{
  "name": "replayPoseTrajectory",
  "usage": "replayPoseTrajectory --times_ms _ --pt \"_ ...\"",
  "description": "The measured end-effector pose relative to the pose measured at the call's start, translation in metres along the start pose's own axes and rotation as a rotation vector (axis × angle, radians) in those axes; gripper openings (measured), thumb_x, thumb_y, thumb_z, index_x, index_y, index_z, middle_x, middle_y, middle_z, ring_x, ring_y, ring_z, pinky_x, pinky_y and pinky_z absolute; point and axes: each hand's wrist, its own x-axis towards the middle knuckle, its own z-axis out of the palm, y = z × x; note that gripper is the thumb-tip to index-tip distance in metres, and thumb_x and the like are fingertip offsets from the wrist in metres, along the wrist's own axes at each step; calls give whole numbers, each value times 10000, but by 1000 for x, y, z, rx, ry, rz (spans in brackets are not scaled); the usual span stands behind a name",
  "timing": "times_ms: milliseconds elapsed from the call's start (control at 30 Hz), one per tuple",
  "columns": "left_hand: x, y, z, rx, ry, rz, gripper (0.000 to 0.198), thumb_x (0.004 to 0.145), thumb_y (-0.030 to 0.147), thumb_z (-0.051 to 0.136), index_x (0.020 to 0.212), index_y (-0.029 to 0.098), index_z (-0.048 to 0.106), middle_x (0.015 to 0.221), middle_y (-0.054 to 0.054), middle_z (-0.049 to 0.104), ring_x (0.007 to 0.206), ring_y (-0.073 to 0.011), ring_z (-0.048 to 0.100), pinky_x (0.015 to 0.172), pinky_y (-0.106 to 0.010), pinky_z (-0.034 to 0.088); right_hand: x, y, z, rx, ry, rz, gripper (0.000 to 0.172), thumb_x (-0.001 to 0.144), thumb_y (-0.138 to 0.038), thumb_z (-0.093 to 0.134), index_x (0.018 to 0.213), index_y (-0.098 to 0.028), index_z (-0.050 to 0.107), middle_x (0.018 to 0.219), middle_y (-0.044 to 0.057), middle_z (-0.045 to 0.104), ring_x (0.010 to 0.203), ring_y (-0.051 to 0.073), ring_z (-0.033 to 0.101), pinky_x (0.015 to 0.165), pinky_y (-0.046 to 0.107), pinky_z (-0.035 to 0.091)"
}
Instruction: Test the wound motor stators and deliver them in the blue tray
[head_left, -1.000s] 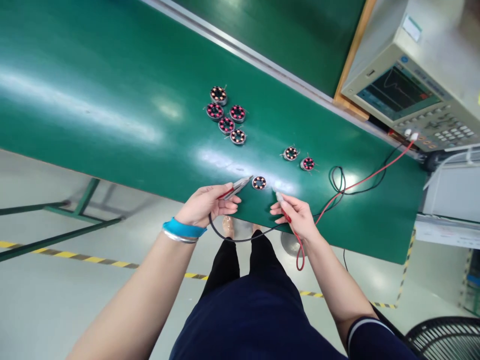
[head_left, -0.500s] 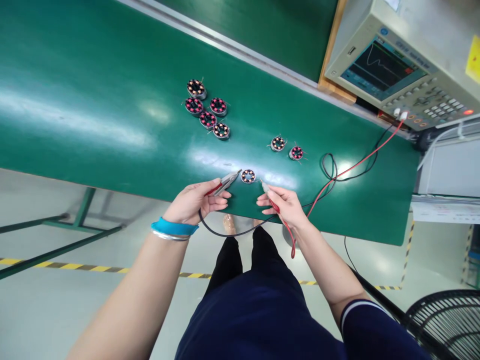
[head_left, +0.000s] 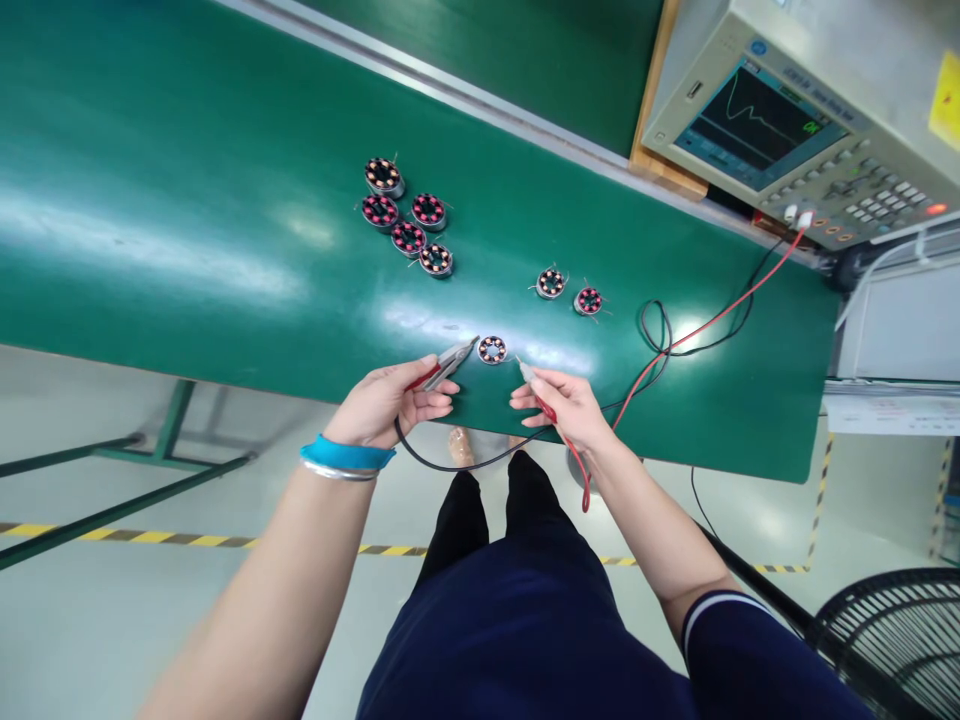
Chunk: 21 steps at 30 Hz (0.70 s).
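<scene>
A small round coil ring [head_left: 492,349] lies on the green bench [head_left: 187,250] close to its near edge. My left hand [head_left: 390,402] grips a metal clip probe [head_left: 448,362] on a black lead, its tip against the ring's left side. My right hand [head_left: 561,403] pinches a second probe [head_left: 529,377] on a red lead, its tip just right of the ring.
Several more coil rings [head_left: 405,215] sit clustered farther back, and two rings [head_left: 570,291] lie to the right. Red and black leads [head_left: 675,340] run to a test instrument [head_left: 795,120] with a waveform screen at upper right. A fan guard [head_left: 892,630] is at lower right.
The view has shifted slightly, moving everything left in the frame. Both hands hold their probes at the ring as before. The instrument's screen now shows a green mark.
</scene>
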Motion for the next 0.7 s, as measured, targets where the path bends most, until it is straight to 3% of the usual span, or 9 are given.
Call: replayPoseTrajectory --times_ms 467,600,700 --pt "-2 -1 1 4 -4 17 184 882 156 503 844 36 638 707 -122 688 480 -136 621 526 -239 584 1 1 0 -8 -22 -18 406 740 -470 691 1062 -228 644 864 20 714 818 165 703 558 234 600" --pt "-1 -1 0 5 -1 19 183 881 158 507 853 34 638 709 -122 688 479 -139 622 521 -240 583 9 1 -5 -117 10 -123 477 757 -507 652 1136 -219 616 902 35 712 818 170 704 576 250 596" --pt "0 -1 0 7 0 18 181 880 156 510 846 32 637 705 -121 687 472 -140 620 509 -238 579 13 -8 -8 -349 37 -273 529 800 -494 605 1225 -180 574 914 58 709 817 181 702 640 291 593"
